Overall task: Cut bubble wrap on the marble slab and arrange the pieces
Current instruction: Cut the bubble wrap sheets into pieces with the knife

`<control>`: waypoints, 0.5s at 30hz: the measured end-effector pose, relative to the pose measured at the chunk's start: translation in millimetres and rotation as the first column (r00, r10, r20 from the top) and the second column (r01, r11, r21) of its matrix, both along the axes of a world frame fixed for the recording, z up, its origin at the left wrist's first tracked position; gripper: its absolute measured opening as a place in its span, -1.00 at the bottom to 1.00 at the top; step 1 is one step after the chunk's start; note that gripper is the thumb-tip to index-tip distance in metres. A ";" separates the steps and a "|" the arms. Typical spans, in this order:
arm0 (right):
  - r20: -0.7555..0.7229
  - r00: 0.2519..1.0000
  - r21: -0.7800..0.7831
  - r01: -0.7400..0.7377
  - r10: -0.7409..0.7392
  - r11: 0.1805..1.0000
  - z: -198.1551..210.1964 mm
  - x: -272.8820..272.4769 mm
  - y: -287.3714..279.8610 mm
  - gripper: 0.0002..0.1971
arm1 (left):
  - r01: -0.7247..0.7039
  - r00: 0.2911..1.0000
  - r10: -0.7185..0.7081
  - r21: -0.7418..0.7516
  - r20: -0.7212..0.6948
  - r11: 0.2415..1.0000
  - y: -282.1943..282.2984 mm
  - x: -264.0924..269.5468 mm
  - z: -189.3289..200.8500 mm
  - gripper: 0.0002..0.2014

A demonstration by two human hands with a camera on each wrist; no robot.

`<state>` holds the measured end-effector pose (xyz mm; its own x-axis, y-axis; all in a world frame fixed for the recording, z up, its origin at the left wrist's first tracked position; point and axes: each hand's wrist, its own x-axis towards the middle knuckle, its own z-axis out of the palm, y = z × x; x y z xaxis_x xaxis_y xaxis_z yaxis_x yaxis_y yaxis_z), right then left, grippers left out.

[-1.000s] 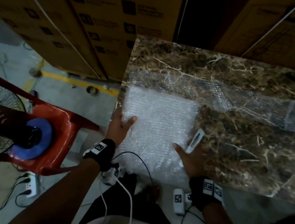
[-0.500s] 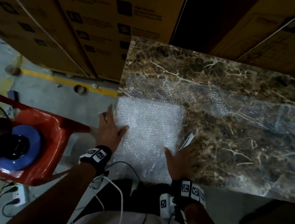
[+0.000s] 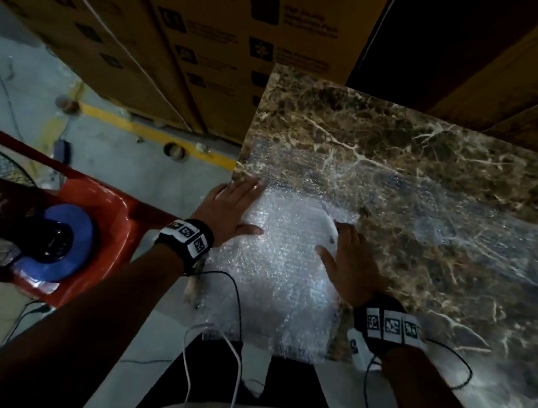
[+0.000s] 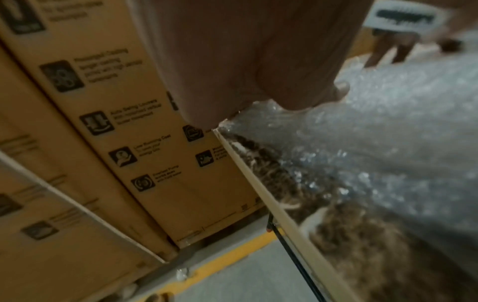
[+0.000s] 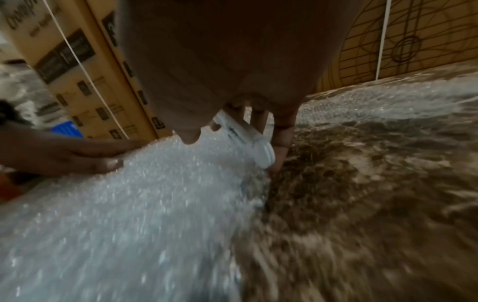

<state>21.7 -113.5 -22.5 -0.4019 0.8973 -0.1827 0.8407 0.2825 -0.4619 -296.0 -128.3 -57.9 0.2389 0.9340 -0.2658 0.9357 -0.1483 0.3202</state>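
A white stack of cut bubble wrap pieces (image 3: 279, 267) lies at the near left corner of the brown marble slab (image 3: 440, 152). My left hand (image 3: 229, 205) lies flat on the stack's far left edge, fingers straight, by the slab's side rim (image 4: 258, 183). My right hand (image 3: 350, 256) rests on the stack's right edge and holds a white cutter (image 5: 245, 134) under its fingers, tip down near the wrap. A long clear bubble wrap sheet (image 3: 449, 212) stretches across the slab beyond the stack.
A red plastic chair (image 3: 103, 215) carrying a blue-based fan (image 3: 62, 237) stands left of the slab. Stacked cardboard boxes (image 3: 180, 35) wall the far side. A yellow line (image 3: 153, 132) runs along the floor. Cables (image 3: 234, 320) hang by my legs.
Both hands have slid away from me along the stack's sides, towards its far edge. The cutter that stuck up from my right hand now sits low under its fingers.
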 end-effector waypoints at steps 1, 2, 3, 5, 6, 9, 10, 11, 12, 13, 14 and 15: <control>0.029 1.000 0.024 -0.004 0.003 1.000 1.2 1.0 6.0 -0.58 | -0.019 1.000 0.019 0.004 0.019 1.000 -0.7 -0.2 1.1 -0.03; 0.075 0.997 0.057 -0.016 0.012 0.998 4.4 1.1 14.3 -0.61 | -0.067 0.997 0.066 0.011 0.046 0.998 -1.2 -1.5 1.9 -0.07; 0.119 0.992 0.116 -0.042 0.028 0.992 10.0 0.1 25.0 -0.63 | -0.138 0.988 0.136 0.022 0.079 0.990 -1.7 -3.7 2.7 -0.12; 0.195 0.974 0.219 -0.159 0.116 0.963 18.8 -4.8 51.1 -0.68 | -0.325 0.934 0.319 0.011 0.157 0.946 -0.8 -10.8 6.0 -0.24; 0.215 0.958 0.208 -0.233 0.188 0.950 21.9 -9.8 64.7 -0.70 | -0.403 0.896 0.396 -0.007 0.200 0.915 0.8 -16.8 7.1 -0.28; 0.201 0.882 0.134 -0.456 0.426 0.880 14.2 -33.0 102.2 -0.63 | -0.429 0.863 0.438 -0.090 0.252 0.899 6.2 -36.5 5.6 -0.16; 0.197 0.853 0.128 -0.511 0.483 0.850 8.8 -43.0 112.7 -0.58 | -0.387 0.883 0.402 -0.107 0.243 0.916 9.9 -40.9 3.6 -0.11; 0.187 0.827 0.130 -0.556 0.530 0.821 3.6 -54.7 120.6 -0.56 | -0.345 0.901 0.364 -0.120 0.236 0.931 13.8 -43.2 2.7 -0.09; 0.186 0.805 0.117 -0.588 0.563 0.801 -0.8 -67.9 125.4 -0.57 | -0.315 0.910 0.339 -0.134 0.239 0.939 18.8 -45.0 0.2 -0.12; 0.206 0.774 0.095 -0.624 0.598 0.775 -5.3 -80.9 127.9 -0.59 | -0.299 0.908 0.329 -0.151 0.257 0.942 23.6 -46.9 -2.3 -0.16; 0.241 0.739 0.072 -0.660 0.629 0.748 -9.3 -93.2 128.9 -0.62 | -0.290 0.902 0.329 -0.172 0.280 0.941 27.6 -48.1 -3.5 -0.18; 0.278 0.706 0.055 -0.689 0.652 0.723 -12.9 -103.4 129.1 -0.64 | -0.284 0.899 0.327 -0.184 0.290 0.941 31.1 -49.2 -5.0 -0.19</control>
<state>-81.7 15.6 -35.4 -0.8718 0.4287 -0.2370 0.4748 0.8584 -0.1940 -345.2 -97.2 -62.8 0.0386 0.9352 -0.3520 0.7769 0.1934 0.5992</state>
